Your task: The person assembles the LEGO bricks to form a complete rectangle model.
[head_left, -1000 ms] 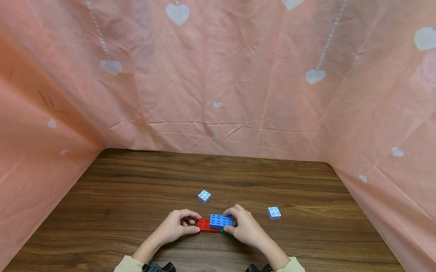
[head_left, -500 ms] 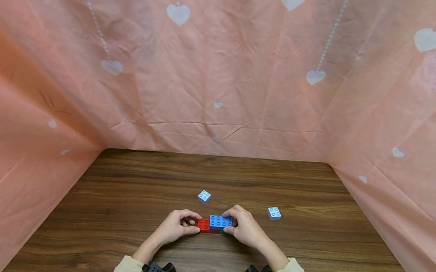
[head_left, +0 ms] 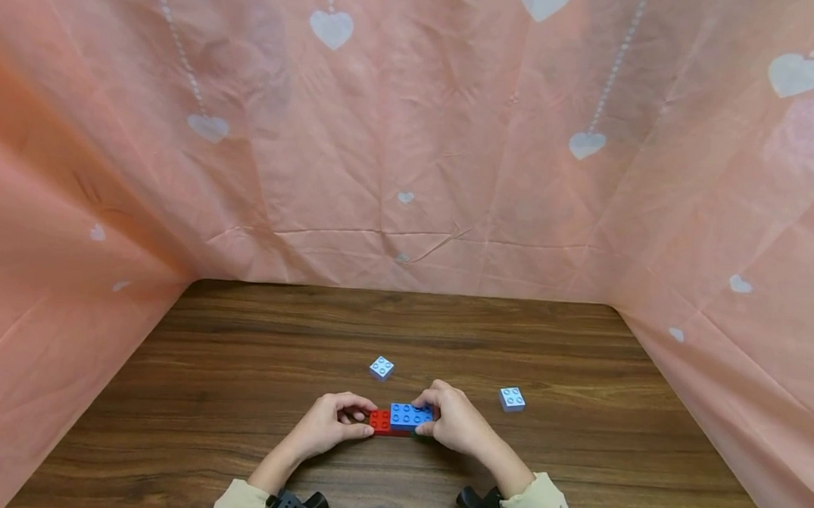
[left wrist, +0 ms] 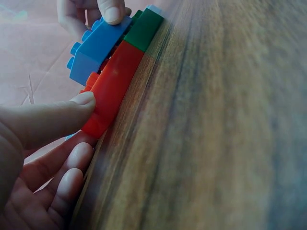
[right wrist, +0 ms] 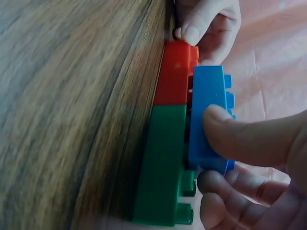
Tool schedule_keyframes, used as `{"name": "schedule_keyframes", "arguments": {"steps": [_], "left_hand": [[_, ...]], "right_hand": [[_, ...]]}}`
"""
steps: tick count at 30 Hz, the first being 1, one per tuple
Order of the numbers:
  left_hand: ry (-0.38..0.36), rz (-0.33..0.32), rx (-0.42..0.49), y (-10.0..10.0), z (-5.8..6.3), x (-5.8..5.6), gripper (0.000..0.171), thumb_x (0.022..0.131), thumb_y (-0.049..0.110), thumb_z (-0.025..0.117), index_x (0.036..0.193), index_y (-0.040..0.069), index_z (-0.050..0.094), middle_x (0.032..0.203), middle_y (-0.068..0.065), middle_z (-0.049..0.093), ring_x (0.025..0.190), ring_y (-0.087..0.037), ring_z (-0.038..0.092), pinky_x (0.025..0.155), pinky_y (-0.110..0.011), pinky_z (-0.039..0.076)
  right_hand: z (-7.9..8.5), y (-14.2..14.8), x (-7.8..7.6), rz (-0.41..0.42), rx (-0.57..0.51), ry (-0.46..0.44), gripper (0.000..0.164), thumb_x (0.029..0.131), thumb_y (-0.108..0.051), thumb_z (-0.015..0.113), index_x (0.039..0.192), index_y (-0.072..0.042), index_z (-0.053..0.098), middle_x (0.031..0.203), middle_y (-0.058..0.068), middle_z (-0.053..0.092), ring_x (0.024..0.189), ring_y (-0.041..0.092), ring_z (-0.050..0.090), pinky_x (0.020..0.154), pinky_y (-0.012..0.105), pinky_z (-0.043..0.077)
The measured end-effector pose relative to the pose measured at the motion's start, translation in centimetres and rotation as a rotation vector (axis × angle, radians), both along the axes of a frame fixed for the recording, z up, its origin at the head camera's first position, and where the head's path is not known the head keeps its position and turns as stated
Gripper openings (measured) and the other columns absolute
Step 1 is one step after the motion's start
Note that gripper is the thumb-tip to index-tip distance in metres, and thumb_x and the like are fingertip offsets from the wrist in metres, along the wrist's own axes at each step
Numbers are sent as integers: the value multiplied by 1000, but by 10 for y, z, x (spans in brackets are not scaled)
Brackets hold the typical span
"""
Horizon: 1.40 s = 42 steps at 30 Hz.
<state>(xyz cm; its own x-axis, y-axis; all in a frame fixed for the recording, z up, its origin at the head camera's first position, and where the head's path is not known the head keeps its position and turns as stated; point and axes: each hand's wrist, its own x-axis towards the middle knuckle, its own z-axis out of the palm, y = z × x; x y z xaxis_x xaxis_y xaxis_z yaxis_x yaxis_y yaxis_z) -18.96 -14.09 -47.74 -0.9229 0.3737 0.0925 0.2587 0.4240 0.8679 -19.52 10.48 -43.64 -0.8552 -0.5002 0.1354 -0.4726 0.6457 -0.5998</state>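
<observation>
In the head view my left hand [head_left: 327,423] pinches the left end of a red toy brick [head_left: 380,421] lying on the table. End to end with it, on its right, lies a green brick [right wrist: 160,165], mostly hidden from above. My right hand [head_left: 461,423] grips a blue brick [head_left: 407,415] between thumb and fingers. The blue brick spans the seam over the red and green ones. Both wrist views show a narrow gap below the blue brick, with studs visible in it. Bare green studs show at the far right end in the right wrist view.
Two pale blue square bricks stand apart on the wooden table [head_left: 274,339]: one [head_left: 381,368] behind the joined hands' work, another [head_left: 512,399] to the right. A pink curtain [head_left: 412,133] with white hearts encloses the back and sides.
The blue brick has come slightly down and leftward with my right hand, covering more of the green brick. My left hand keeps its hold on the red brick.
</observation>
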Motion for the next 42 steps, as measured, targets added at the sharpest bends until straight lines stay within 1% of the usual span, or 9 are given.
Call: {"name": "schedule_keyframes", "arguments": {"steps": [5, 10, 13, 18, 21, 26, 28, 34, 42], "left_hand": [[14, -28, 31, 4, 22, 11, 25, 77, 7, 75, 100, 0, 68, 85, -12, 62, 68, -12, 53, 58, -22, 43], [26, -27, 33, 5, 30, 13, 25, 77, 6, 74, 100, -1, 67, 85, -12, 62, 69, -12, 53, 58, -22, 42], [0, -19, 11, 6, 33, 15, 25, 78, 7, 74, 101, 0, 68, 87, -12, 63, 71, -14, 53, 60, -21, 43], [-13, -20, 2, 3, 31, 15, 25, 79, 8, 73, 102, 0, 68, 88, -12, 63, 71, -15, 54, 60, -22, 43], [-10, -15, 4, 3, 28, 13, 25, 79, 7, 73, 102, 0, 68, 87, -12, 63, 71, -15, 54, 60, -22, 43], [4, -12, 7, -1, 2, -2, 26, 77, 16, 76, 101, 8, 69, 85, -4, 63, 70, -12, 54, 60, -22, 44], [11, -16, 3, -2, -7, -7, 27, 76, 20, 77, 101, 12, 70, 85, -1, 62, 70, -11, 54, 60, -23, 44], [23, -29, 1, 0, -10, -8, 26, 77, 20, 77, 101, 12, 70, 85, 0, 62, 70, -11, 55, 60, -23, 44], [27, -38, 3, 1, -12, -7, 27, 77, 21, 77, 101, 11, 70, 84, 1, 62, 69, -10, 55, 59, -23, 45]], "right_hand": [[1, 0, -1, -2, 12, -33, 23, 72, -7, 79, 94, -5, 70, 80, -4, 52, 71, 11, 47, 63, 25, 40], [0, 1, -2, -5, -7, -26, 24, 72, -8, 79, 95, -4, 71, 81, -3, 53, 70, 10, 46, 62, 25, 40], [-2, 2, 0, 3, -5, -10, 28, 74, -10, 78, 100, -4, 70, 82, -3, 53, 67, 9, 44, 58, 24, 38], [-5, 2, 3, -12, -9, 16, 32, 77, -18, 77, 106, -6, 69, 87, -4, 55, 70, 10, 46, 59, 24, 39], [-3, -1, 3, -43, -6, 72, 32, 77, -23, 77, 104, -8, 70, 90, -5, 57, 76, 11, 50, 64, 27, 42], [-1, -8, 5, -68, 43, 202, 30, 77, -28, 76, 102, -12, 71, 92, -8, 57, 87, 12, 52, 71, 33, 47], [-2, -11, 4, -56, 48, 220, 29, 77, -29, 76, 102, -13, 71, 92, -8, 58, 88, 12, 52, 72, 33, 47], [-7, -14, 4, -13, 50, 232, 26, 78, -28, 75, 100, -14, 71, 92, -9, 60, 86, 10, 52, 74, 33, 46], [-10, -15, 6, -22, 68, 243, 20, 78, -28, 75, 94, -16, 72, 88, -9, 60, 82, 10, 52, 76, 33, 45]]}}
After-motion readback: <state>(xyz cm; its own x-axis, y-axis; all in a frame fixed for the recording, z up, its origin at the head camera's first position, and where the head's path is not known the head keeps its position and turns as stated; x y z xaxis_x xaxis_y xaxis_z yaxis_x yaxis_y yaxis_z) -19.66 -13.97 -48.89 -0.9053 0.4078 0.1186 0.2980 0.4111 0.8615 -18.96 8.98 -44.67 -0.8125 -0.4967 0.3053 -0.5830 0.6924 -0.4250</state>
